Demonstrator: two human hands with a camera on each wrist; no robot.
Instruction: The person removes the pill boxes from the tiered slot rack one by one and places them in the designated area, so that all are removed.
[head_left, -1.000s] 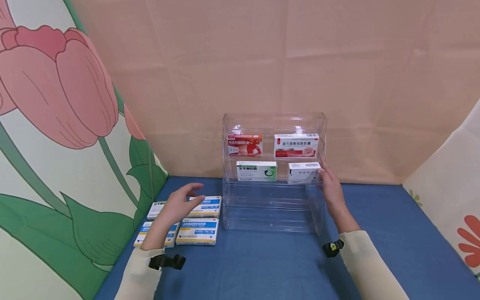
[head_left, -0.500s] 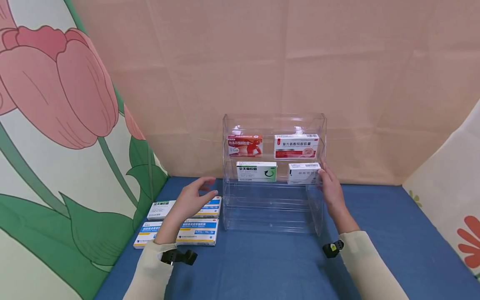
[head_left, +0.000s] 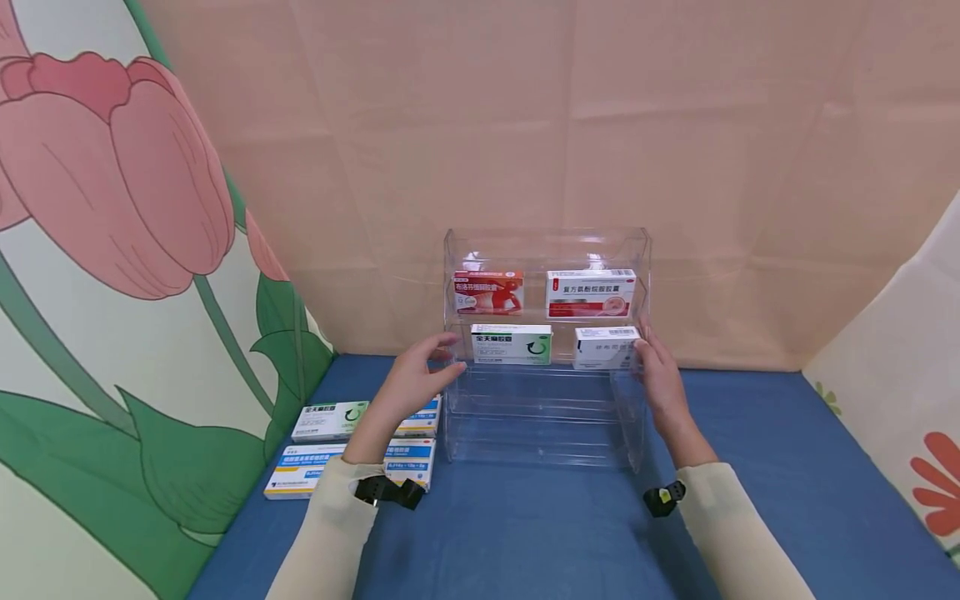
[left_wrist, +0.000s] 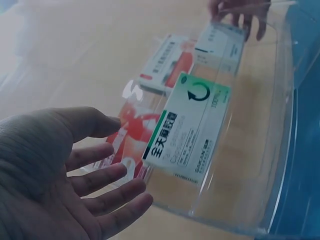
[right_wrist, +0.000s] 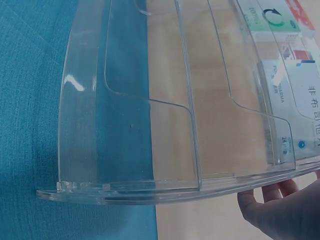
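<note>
A clear tiered display rack [head_left: 544,417] stands on a blue cloth. My left hand [head_left: 411,379] is at its left side, fingers loosely spread, palm bare in the left wrist view. Near them on the rack is a green-and-white medicine box [head_left: 512,345]. The fingertips of my right hand [head_left: 663,383] touch the rack's right side, beside a small white medicine box [head_left: 606,347]. On the tier above sit a red medicine box [head_left: 488,292] and a red-and-white medicine box [head_left: 591,294].
Left of the rack, several medicine boxes lie flat: a green-and-white box [head_left: 327,422] and blue-and-white boxes [head_left: 303,472], partly covered by my left arm. A beige cloth [head_left: 750,208] hangs behind the rack. A flower-print cloth [head_left: 135,208] rises at the left.
My left hand has moved right and up, from over the flat boxes to the rack's left side. The right hand stays at the rack's right side.
</note>
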